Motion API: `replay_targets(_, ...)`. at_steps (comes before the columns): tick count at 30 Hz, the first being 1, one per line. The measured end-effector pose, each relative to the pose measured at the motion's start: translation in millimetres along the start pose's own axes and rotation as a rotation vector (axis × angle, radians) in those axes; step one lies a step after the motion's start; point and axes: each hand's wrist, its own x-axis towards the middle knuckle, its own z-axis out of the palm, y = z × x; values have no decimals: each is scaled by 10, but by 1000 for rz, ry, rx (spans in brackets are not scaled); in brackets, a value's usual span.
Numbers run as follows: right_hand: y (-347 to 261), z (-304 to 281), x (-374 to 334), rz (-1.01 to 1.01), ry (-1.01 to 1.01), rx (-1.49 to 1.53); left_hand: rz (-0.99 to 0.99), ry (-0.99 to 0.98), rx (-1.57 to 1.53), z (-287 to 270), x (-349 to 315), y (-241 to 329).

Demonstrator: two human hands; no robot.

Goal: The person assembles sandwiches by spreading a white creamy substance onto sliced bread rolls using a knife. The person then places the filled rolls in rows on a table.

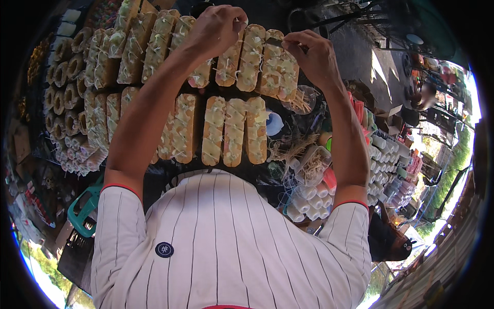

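Long tan blocks (235, 131) stand in two rows on a dark table, their tops covered with pale, waxy-looking blobs and thin white strands. My left hand (218, 32) is over the far row, fingers curled together; anything in them is too small to make out. To its right, my right hand (315, 55) pinches thumb and finger together above the rightmost far block (280, 72). A thin dark sliver shows by those fingertips, but its kind is unclear. My left forearm hides part of both rows.
At right lie a clear container of sticks (303, 100), a blue-white bowl (274, 124), a tangle of pale strands (293, 149) and white cylinders (309, 203). Hollow tan pieces (59, 100) are stacked at left, near a green plastic chair (85, 208). Another person is far right.
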Motion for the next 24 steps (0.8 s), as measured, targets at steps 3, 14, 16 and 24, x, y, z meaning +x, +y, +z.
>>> replay_targets(3, 191, 13, 75, 7, 16, -16, -115, -285, 60, -160, 196, 106)
replay_targets(14, 197, 33, 322, -108, -136, -210, 51, -71, -36, 312, 184, -293)
replay_targets(16, 156, 38, 330, -109, -158, -254, 83, -49, -62, 317, 190, -315)
replay_targets(24, 129, 49, 465, 298, -364, 1, -60, -97, -133, 257, 207, -254)
